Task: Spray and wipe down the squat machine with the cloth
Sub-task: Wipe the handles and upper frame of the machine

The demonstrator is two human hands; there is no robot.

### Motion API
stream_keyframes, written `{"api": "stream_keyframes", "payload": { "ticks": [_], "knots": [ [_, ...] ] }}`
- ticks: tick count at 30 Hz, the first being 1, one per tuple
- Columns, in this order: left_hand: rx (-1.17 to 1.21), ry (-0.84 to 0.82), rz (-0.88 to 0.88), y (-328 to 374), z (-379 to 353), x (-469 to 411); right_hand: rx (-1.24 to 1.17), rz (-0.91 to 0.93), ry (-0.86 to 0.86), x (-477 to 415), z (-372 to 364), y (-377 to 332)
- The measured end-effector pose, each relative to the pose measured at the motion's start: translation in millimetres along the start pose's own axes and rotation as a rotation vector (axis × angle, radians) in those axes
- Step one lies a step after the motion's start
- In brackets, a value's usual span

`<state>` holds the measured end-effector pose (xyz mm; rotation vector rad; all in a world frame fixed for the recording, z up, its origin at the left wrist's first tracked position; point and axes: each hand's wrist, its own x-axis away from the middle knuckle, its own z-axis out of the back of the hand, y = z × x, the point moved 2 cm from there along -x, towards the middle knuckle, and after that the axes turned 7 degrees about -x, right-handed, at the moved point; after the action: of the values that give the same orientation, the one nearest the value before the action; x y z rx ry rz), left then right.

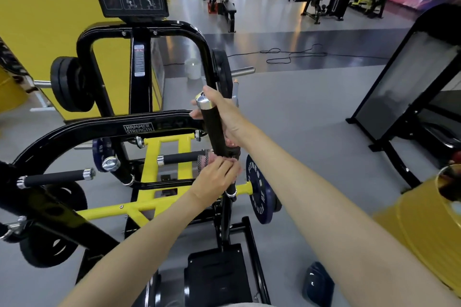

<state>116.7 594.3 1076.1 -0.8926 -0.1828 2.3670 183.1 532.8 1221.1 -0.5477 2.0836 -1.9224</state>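
Note:
The black and yellow squat machine (139,127) fills the left and middle of the view. One of its upright black grip handles (212,122), with a chrome cap, stands in front of me. My right hand (224,112) reaches behind this handle near its top, and its fingertips show on the handle's left side. It holds a spray bottle (235,92) that is mostly hidden; only the nozzle above the hand and a pink bit below it show. Lower down, my left hand (214,179) pinches a grey and pink cloth (203,161) against the handle's lower part.
A blue weight plate (259,194) hangs on the machine just right of my hands. A yellow drum (424,232) stands at my right elbow, with a black padded frame (411,77) beyond it. A white bucket (192,67) and a loose cable (287,56) lie on the grey floor.

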Motion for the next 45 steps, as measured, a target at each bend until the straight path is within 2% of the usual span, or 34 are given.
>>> {"api": "stream_keyframes", "payload": {
  "ticks": [8, 17, 23, 26, 32, 37, 45],
  "knots": [
    [-0.11, -0.56, -0.147, 41.4, -43.5, 15.4, -0.047, 0.011, -0.033, -4.0, 3.0, 6.9],
    [-0.114, -0.723, -0.194, 59.2, -85.2, 24.7, 0.003, 0.008, -0.004, -10.0, 5.1, 5.2],
    [-0.121, -0.847, -0.44, 79.5, -99.2, 42.9, 0.059, 0.021, 0.0, -5.8, 7.4, 0.2],
    [-0.071, -0.877, -0.35, 70.9, -97.6, 43.9, 0.047, 0.016, -0.033, -8.3, 7.2, 2.6],
    [-0.15, -0.797, -0.394, 55.7, -73.2, 34.7, 0.036, 0.009, -0.034, -13.8, 9.5, 8.4],
    [-0.153, -0.579, -0.455, 32.4, -45.5, 21.0, 0.023, 0.0, -0.027, -12.5, 6.9, 7.2],
    [-0.137, -0.254, -0.206, -2.6, 34.0, -11.0, 0.036, -0.016, -0.024, -5.8, 4.0, 4.6]
  ]
}}
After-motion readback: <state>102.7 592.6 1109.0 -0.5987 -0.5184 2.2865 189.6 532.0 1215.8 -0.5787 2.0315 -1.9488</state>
